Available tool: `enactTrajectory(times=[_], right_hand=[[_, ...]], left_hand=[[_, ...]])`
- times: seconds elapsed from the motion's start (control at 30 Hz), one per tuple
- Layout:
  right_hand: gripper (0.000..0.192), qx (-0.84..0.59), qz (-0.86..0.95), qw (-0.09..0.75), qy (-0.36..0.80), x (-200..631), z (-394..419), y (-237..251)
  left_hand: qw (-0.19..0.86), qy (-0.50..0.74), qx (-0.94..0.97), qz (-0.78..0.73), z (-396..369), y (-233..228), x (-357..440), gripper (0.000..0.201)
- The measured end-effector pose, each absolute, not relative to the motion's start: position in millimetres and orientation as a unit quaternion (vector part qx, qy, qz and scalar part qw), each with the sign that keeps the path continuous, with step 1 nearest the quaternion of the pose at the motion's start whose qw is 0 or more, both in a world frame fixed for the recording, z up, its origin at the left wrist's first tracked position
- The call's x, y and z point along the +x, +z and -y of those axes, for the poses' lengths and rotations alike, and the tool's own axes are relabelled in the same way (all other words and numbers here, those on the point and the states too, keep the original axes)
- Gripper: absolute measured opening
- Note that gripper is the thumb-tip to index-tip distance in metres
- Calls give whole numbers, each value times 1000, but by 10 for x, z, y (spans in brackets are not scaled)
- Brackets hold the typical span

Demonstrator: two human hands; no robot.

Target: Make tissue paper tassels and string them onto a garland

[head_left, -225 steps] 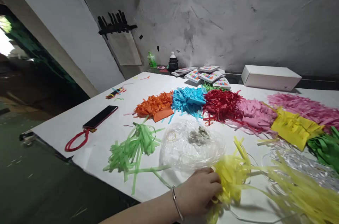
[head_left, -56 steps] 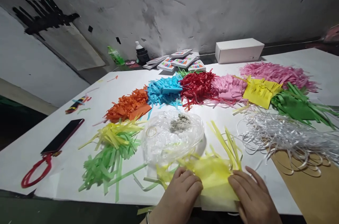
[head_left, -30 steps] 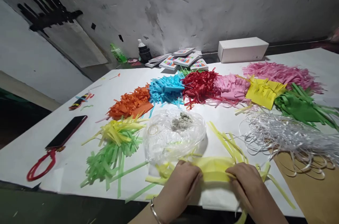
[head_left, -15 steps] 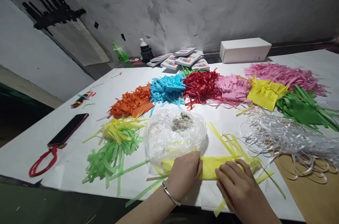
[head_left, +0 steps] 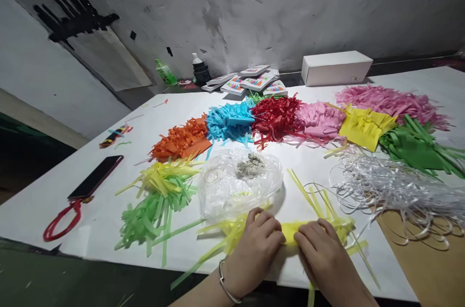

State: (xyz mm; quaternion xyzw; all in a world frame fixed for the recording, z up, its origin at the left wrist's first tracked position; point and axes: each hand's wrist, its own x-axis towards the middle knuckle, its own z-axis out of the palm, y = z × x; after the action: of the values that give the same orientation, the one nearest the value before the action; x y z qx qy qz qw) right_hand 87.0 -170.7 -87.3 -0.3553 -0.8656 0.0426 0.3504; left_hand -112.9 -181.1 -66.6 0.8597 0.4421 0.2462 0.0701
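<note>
Two hands meet on one item at the near edge of the table [head_left: 109,220]: the left hand [head_left: 256,244] and the right hand [head_left: 321,253], fingers curled down and pinching a yellow fringed paper [head_left: 288,230] between them, the sheet bunched into a narrow roll flat on the white surface. Loose yellow strips fan out to either side of the grip and trail past the table edge below the right hand. As a judgement: the roll looks gathered through its middle only; the ends are still spread, and nothing binds it yet. Just left of the grip, a yellow-and-green tassel bundle [head_left: 160,195], seemingly finished work. Directly beyond the knuckles, a clear plastic bag [head_left: 240,183] holding a rubber band and a grey clump. Right of the grip, a tangle of silver ribbon [head_left: 392,186], partly over brown card. Further beyond, a row of fringed paper stacks: orange [head_left: 181,137], blue [head_left: 228,120], red [head_left: 276,115], pink [head_left: 319,120], yellow [head_left: 363,125], dark green [head_left: 414,145], none of them rolled. Far left, a phone [head_left: 96,183] with a red strap. Against the back, a white box [head_left: 336,67], small printed packets and bottles. Room: scuffed grey plaster wall, dim light, dark floor below the table.
</note>
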Motion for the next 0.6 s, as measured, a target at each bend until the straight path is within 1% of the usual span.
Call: enactTrajectory(times=[0.07, 0.17, 0.23, 0.3, 0.4, 0.47, 0.53, 0.6], right_hand=[[29, -354, 866, 348, 63, 962, 1713, -929], [24, -368, 862, 335, 98, 1093, 1725, -949], [22, -391, 855, 325, 97, 1112, 1723, -932], [23, -426, 848, 309, 67, 1073, 1702, -918], [28, -481, 835, 268, -3, 987, 1642, -919], [28, -504, 826, 252, -27, 958, 1607, -921], [22, -511, 815, 269, -35, 953, 1595, -911], [17, -484, 818, 311, -21, 943, 1614, -895]], left_hand=[[97, 249, 852, -450, 1817, -672, -1182, 18], [135, 241, 841, -466, 1854, -641, -1254, 17], [159, 218, 825, -497, 1872, -604, -1271, 18], [166, 181, 803, -543, 1864, -565, -1255, 19], [142, 106, 776, -605, 1811, -514, -1192, 18], [127, 61, 769, -623, 1768, -487, -1152, 16], [124, 36, 768, -627, 1736, -466, -1129, 15], [130, 26, 767, -628, 1717, -453, -1120, 14]])
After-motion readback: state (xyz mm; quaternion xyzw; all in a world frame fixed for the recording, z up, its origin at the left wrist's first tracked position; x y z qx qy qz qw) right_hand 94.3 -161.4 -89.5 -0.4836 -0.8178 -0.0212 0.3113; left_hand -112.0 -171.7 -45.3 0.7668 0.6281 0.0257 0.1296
